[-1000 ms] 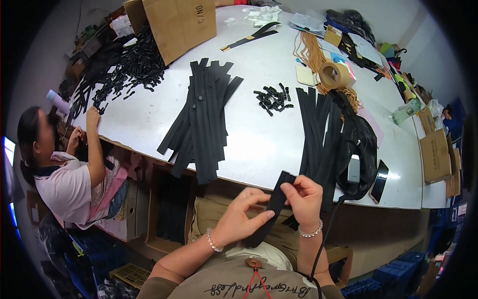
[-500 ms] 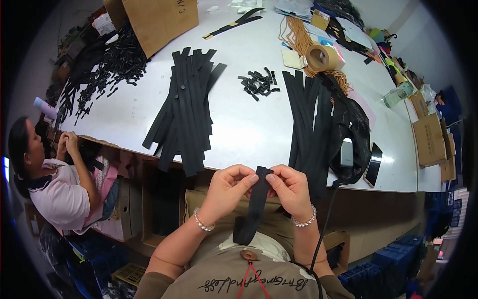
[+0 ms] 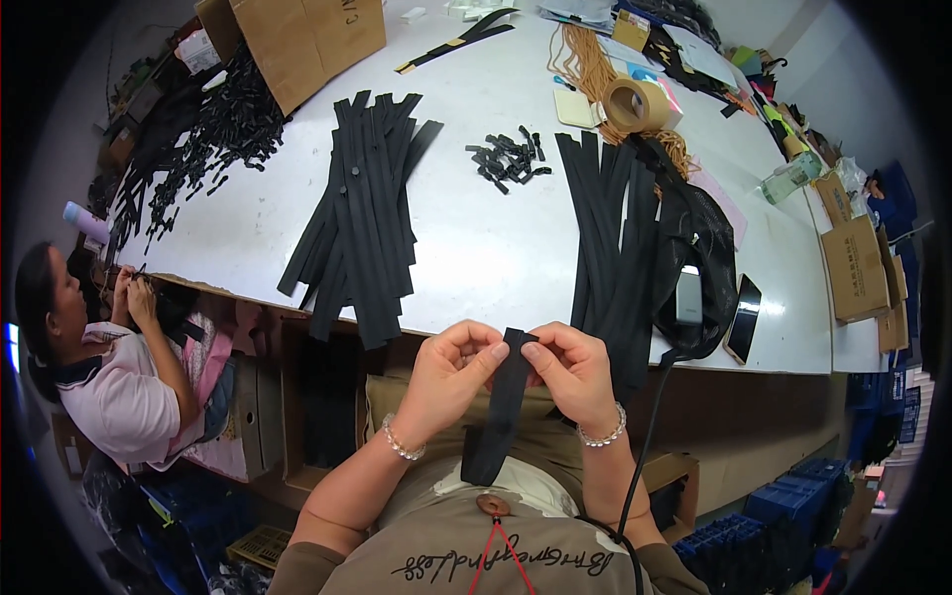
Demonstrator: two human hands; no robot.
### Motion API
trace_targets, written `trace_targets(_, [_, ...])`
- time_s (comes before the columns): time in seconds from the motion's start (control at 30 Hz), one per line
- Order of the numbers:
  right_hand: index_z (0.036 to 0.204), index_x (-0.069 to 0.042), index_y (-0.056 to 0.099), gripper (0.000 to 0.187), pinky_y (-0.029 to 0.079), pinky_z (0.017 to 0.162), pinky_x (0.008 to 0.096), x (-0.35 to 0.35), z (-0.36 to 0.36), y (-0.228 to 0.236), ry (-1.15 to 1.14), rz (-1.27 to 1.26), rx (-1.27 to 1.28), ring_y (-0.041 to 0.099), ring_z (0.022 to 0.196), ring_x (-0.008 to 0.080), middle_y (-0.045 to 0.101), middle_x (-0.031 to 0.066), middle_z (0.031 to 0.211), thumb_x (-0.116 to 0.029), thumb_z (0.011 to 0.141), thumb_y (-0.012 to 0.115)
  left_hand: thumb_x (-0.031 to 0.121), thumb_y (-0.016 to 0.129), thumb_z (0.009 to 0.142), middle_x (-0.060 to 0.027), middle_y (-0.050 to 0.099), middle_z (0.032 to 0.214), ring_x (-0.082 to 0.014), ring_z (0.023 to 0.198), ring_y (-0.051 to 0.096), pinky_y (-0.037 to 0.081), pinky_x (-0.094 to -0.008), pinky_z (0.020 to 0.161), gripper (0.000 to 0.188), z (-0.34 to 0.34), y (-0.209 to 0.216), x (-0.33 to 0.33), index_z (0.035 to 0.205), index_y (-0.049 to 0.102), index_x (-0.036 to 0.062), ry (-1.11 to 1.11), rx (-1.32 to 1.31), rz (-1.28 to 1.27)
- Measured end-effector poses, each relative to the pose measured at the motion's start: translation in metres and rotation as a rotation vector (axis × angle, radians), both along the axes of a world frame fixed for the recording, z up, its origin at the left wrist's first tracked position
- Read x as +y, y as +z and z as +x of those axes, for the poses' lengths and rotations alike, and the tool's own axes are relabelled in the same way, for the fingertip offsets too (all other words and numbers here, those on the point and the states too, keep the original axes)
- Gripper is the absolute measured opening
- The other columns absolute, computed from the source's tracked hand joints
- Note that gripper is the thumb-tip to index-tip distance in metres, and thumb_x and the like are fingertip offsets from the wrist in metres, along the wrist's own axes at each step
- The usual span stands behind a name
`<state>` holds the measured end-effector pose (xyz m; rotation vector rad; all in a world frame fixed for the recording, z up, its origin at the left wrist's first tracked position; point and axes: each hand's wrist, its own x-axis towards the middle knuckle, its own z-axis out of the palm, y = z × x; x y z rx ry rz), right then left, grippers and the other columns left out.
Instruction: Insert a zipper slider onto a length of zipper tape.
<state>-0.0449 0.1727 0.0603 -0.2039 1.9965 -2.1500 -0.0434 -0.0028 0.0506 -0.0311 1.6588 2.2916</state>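
Between the thumbs and fingers of my left hand (image 3: 461, 367) and my right hand (image 3: 570, 372) is the upper end of a black zipper strip (image 3: 506, 407). The two hands are almost touching, one at each edge of that end. The strip hangs in front of my body and folds back at the bottom. On the table ahead lie a left bundle of black strips (image 3: 367, 218) and a right bundle of black strips (image 3: 600, 228). Small black pieces that look like zipper pulls (image 3: 508, 159) form a pile between the bundles.
A cardboard box (image 3: 307, 50) and a heap of small black parts (image 3: 223, 129) occupy the table's far left. Tape (image 3: 637, 106), a black mesh bag (image 3: 694, 268) with a cable, and a phone (image 3: 743, 317) are at right. A co-worker (image 3: 119, 367) sits at left.
Both hands still pinch the strip's end, with the fingers slightly shifted. The whole view has shifted a little. At left, the co-worker's hands have moved slightly and hold something small and dark.
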Motion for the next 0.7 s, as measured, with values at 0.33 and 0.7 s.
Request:
trace_targets(0.33, [0.086, 0.003, 0.060, 0.010, 0.037, 0.050, 0.0194, -0.004, 0.001, 0.003, 0.085, 0.130, 0.130, 0.047, 0.056, 0.0037, 0.055, -0.0006, 0.064, -0.006, 0.089, 0.058, 0.012, 0.061, 0.090, -0.0019, 0.063, 0.082, -0.0059, 0.075, 0.058, 0.049, -0.0201, 0.064, 0.013, -0.005, 0.000, 0.006, 0.095, 0.063, -0.0006, 0.005, 0.120, 0.038])
trace_targets(0.7, [0.090, 0.003, 0.061, 0.006, 0.044, 0.055, 0.0169, -0.025, 0.015, -0.016, -0.225, -0.150, 0.091, 0.053, 0.062, 0.0028, 0.059, -0.0010, 0.070, -0.003, 0.089, 0.058, 0.015, 0.058, 0.092, 0.0003, 0.061, 0.079, -0.0032, 0.069, 0.054, 0.046, -0.0181, 0.061, 0.015, 0.004, -0.007, 0.023, 0.096, 0.061, 0.0009, 0.217, -0.071, 0.319])
